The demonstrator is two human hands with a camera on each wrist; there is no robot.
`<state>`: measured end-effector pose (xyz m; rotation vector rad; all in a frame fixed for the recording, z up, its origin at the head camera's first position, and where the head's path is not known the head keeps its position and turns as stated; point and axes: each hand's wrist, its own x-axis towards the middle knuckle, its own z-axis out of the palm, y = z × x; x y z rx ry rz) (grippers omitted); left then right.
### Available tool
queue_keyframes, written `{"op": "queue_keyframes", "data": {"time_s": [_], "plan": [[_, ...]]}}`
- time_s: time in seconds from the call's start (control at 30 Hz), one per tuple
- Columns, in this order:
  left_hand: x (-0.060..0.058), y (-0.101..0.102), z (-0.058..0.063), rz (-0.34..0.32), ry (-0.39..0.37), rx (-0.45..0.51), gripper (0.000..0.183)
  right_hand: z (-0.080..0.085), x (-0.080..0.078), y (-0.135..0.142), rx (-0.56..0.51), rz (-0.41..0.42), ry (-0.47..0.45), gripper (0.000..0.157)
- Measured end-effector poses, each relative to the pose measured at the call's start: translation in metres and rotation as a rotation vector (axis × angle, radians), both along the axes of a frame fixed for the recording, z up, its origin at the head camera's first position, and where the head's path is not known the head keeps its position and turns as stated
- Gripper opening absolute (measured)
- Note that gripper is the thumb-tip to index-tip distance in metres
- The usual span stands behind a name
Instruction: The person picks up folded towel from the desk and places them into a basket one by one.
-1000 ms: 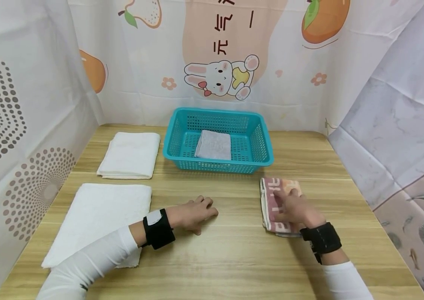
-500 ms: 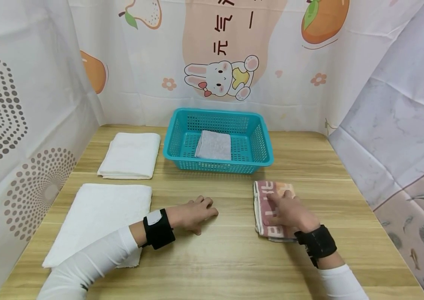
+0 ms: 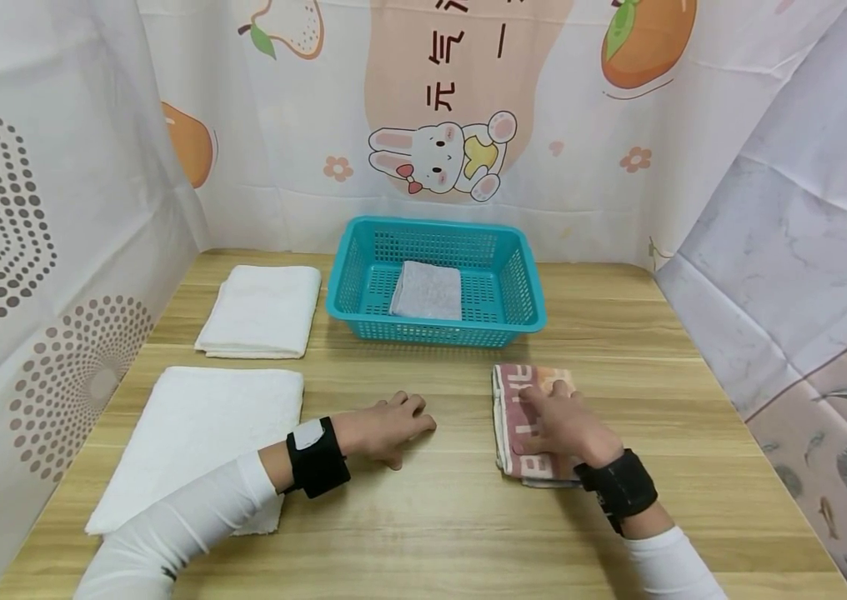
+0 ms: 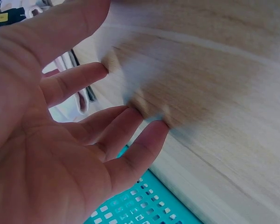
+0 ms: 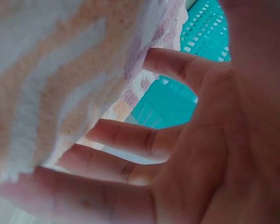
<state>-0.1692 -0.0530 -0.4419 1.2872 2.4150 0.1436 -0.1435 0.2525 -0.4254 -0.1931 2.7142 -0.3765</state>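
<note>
A folded towel [image 3: 512,417] in dusty pink and orange with pale lettering lies on the table right of centre. My right hand [image 3: 572,427] rests on its top with spread fingers. In the right wrist view the fingertips [image 5: 116,135] press against the striped terry cloth [image 5: 60,88], and nothing is gripped. My left hand [image 3: 392,427] lies on the bare wood near the middle, apart from any towel. Its loosely bent fingers [image 4: 135,158] touch the tabletop in the left wrist view, with an unfilled palm.
Behind the hands stands a turquoise mesh basket [image 3: 438,331] holding a folded grey cloth [image 3: 429,290]. On the left lie a folded white towel [image 3: 262,310] and a larger white towel [image 3: 213,442], partly under the left forearm. Printed curtains [image 3: 273,158] border the wooden table [image 3: 438,533].
The patterned towel has slid left and slightly toward me under my right hand, which moved along with it. My left hand has stayed in place.
</note>
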Motion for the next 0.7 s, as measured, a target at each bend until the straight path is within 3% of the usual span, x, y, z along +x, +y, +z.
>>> {"op": "queue_keyframes", "data": {"time_s": [0.7], "plan": [[0.0, -0.001, 0.002, -0.007, 0.001, 0.006, 0.063, -0.003, -0.004, -0.035, 0.036, 0.056, 0.037, 0.08]]}}
